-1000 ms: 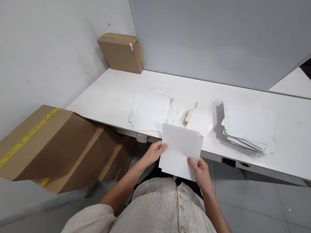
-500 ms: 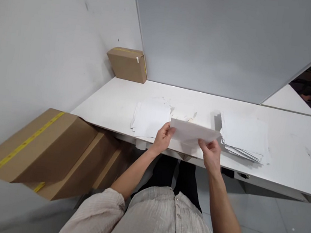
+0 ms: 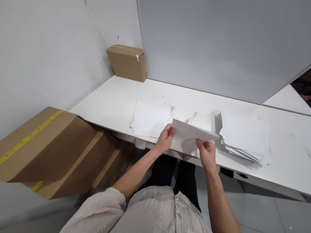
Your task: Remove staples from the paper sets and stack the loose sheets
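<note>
Between my two hands a white sheet of paper (image 3: 188, 137) is held up, tilted, over the front edge of the table. My left hand (image 3: 165, 137) pinches its left side, thumb on the near face. On the right side, my right hand (image 3: 207, 152) grips the sheet with thumb and fingers. A low stack of white paper (image 3: 152, 120) lies left of my left hand. To the right of my right hand is a thicker, uneven paper stack (image 3: 243, 136). A small pale wooden-looking piece (image 3: 190, 121) shows just behind the held sheet.
The white table (image 3: 290, 148) meets a grey panel (image 3: 209, 43) at its back. A cardboard box (image 3: 128, 64) stands in the far left corner. Larger taped cardboard boxes (image 3: 41, 144) are stacked at the table's front left. Dark marks dot the tabletop near the left stack.
My right hand has shifted slightly left along the paper, and the sheet's right end now dips lower. My left hand keeps its hold. The pale piece behind shows more.
</note>
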The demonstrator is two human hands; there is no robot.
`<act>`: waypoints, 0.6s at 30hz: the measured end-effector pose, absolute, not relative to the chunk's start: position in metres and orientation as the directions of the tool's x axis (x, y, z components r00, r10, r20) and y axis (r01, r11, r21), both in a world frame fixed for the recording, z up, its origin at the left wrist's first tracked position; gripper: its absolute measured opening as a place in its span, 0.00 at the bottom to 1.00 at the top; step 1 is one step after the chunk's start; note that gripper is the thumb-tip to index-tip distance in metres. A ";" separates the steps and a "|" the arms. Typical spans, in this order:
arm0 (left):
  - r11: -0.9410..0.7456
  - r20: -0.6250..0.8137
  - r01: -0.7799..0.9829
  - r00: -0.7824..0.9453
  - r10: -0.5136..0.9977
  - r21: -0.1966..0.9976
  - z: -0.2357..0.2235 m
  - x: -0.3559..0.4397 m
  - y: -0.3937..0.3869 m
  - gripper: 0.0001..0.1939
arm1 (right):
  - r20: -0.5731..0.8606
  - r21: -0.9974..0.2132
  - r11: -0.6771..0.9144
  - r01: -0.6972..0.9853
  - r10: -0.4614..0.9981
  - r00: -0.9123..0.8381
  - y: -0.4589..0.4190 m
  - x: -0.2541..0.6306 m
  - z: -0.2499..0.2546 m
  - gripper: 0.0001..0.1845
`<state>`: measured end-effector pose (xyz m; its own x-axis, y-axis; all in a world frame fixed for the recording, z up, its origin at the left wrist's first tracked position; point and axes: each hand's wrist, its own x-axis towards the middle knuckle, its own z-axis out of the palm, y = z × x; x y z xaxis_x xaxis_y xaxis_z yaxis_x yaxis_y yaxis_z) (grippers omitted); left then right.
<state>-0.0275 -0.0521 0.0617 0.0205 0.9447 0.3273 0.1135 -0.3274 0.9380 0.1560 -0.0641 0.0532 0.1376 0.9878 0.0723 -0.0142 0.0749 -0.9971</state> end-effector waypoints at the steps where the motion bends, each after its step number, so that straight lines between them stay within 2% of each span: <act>1: -0.328 0.327 0.117 0.025 0.945 0.938 0.061 -0.028 -0.051 0.18 | 0.052 -0.999 0.052 0.003 0.987 0.152 -0.064 0.156 0.052 0.15; 4: -0.330 0.331 0.137 0.016 0.943 0.934 0.059 -0.027 -0.051 0.17 | 0.060 -0.998 0.054 0.036 0.982 0.181 -0.063 0.157 0.049 0.14; 8: -0.314 0.319 0.133 -0.022 0.947 0.940 0.060 -0.027 -0.050 0.17 | 0.114 -0.993 0.118 -0.018 0.986 0.124 -0.064 0.156 0.050 0.14; 18: -0.238 0.242 0.125 -0.013 0.970 0.963 0.062 -0.027 -0.055 0.16 | 0.108 -0.994 0.110 -0.016 0.989 0.097 -0.066 0.158 0.046 0.17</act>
<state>-0.0274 -0.0547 0.0616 -0.0127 0.9703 0.2417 0.1254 -0.2382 0.9631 0.1583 -0.0662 0.0460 0.0974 0.9894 0.1081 -0.0164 0.1102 -0.9938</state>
